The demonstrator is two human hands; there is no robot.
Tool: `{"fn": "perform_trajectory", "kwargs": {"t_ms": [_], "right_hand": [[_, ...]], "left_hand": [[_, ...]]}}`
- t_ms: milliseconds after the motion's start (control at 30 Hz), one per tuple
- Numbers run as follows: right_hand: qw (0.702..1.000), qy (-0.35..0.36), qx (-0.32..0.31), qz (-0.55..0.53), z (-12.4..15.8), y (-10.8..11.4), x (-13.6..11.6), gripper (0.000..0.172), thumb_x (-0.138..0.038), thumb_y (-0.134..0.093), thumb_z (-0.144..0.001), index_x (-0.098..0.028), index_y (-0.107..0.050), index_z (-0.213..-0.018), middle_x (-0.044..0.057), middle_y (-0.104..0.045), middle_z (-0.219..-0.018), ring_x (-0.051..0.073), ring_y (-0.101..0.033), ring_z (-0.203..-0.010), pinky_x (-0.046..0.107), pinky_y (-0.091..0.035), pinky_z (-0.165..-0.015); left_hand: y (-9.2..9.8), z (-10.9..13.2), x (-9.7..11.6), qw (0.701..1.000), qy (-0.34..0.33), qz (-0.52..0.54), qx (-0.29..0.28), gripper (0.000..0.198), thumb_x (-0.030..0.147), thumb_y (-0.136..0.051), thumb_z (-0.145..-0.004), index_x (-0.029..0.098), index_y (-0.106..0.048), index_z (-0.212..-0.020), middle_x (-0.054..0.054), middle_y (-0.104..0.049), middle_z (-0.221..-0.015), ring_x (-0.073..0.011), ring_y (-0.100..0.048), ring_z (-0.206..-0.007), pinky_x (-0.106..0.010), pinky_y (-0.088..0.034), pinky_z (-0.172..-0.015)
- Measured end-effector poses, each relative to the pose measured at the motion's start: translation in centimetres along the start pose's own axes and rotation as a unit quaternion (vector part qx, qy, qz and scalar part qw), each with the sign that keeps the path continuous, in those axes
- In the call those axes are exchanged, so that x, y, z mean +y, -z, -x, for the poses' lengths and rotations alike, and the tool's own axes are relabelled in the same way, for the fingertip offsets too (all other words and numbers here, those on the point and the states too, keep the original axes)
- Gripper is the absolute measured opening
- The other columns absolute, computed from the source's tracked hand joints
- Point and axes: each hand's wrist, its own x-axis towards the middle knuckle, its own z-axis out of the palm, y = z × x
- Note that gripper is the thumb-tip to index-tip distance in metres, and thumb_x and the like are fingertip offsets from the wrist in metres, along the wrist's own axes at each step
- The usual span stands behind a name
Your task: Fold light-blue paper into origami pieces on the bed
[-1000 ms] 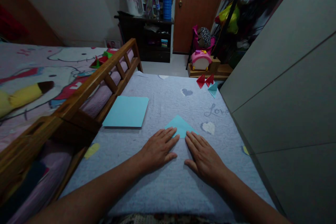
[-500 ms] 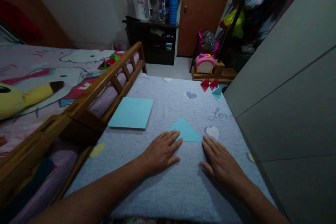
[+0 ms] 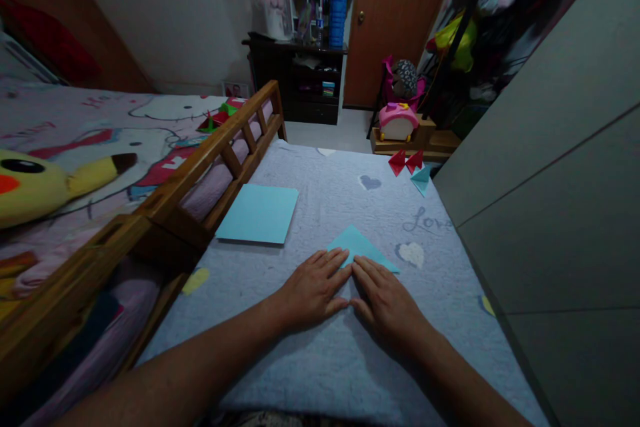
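A light blue paper folded into a triangle (image 3: 361, 247) lies on the lilac blanket (image 3: 350, 200), its point facing away from me. My left hand (image 3: 313, 287) lies flat, fingers together, with the fingertips on the triangle's near left edge. My right hand (image 3: 385, 303) lies flat beside it, fingers stretched over the near edge of the triangle. The two hands touch at the thumbs. Neither hand grips anything.
A stack of light blue square paper (image 3: 259, 213) lies to the left by the wooden bed rail (image 3: 210, 160). Two red folded pieces (image 3: 406, 161) and a blue one (image 3: 421, 179) sit at the far right. A grey wardrobe (image 3: 550, 167) runs along the right.
My right hand slid right along the triangle's near edge, then came back in beside the left hand. The view has shifted a little to the left.
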Motion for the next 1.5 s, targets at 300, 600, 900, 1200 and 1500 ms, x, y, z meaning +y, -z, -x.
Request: {"fn": "perform_trajectory", "kwargs": {"t_ms": [300,600,900,1200,1500], "right_hand": [[1.000,-0.002,0.020,0.005,-0.2,-0.2,0.0,0.046,-0.026,-0.060,-0.090,-0.011,-0.058,-0.134,0.018,-0.054,-0.144,0.030,-0.050,-0.133,0.049,-0.044,-0.111],[1.000,-0.006,0.013,0.019,-0.1,0.0,-0.1,0.044,-0.027,-0.059,-0.091,-0.011,-0.059,-0.133,0.016,-0.053,-0.146,0.030,-0.050,-0.133,0.046,-0.043,-0.112],[1.000,0.000,0.008,0.030,-0.1,0.1,-0.1,0.046,-0.028,-0.057,-0.093,-0.012,-0.057,-0.135,0.017,-0.053,-0.146,0.030,-0.049,-0.133,0.047,-0.042,-0.111],[0.998,-0.006,-0.006,0.061,-1.1,0.3,-1.4,0.054,-0.037,-0.058,-0.093,-0.029,-0.048,-0.145,0.014,-0.053,-0.139,0.032,-0.050,-0.126,0.048,-0.042,-0.106],[0.993,-0.046,-0.020,0.105,-2.7,0.4,-3.7,0.054,-0.052,-0.058,-0.090,-0.032,-0.052,-0.140,0.015,-0.059,-0.116,0.034,-0.053,-0.107,0.049,-0.045,-0.091]], "left_hand": [[0.9,1.4,-0.4,0.995,0.022,-0.075,0.066,0.044,0.041,-0.063,-0.091,0.016,-0.058,-0.127,-0.011,-0.061,-0.134,-0.0284,-0.050,-0.130,-0.049,-0.028,-0.117],[2.1,4.4,-1.6,0.990,0.070,-0.102,0.073,0.036,0.037,-0.065,-0.090,0.016,-0.061,-0.119,-0.010,-0.065,-0.121,-0.0279,-0.054,-0.118,-0.047,-0.036,-0.110],[2.8,5.2,-1.8,0.985,0.098,-0.123,0.076,0.025,0.033,-0.062,-0.091,0.012,-0.065,-0.103,-0.013,-0.067,-0.107,-0.0283,-0.058,-0.098,-0.045,-0.047,-0.091],[2.1,2.6,-0.6,0.991,0.046,-0.097,0.083,0.042,0.038,-0.062,-0.092,0.020,-0.056,-0.129,-0.011,-0.062,-0.121,-0.0276,-0.054,-0.107,-0.043,-0.044,-0.093],[1.7,3.0,-0.6,0.991,0.059,-0.095,0.077,0.036,0.036,-0.065,-0.090,0.015,-0.061,-0.119,-0.009,-0.064,-0.106,-0.0267,-0.054,-0.098,-0.042,-0.044,-0.089]]}}
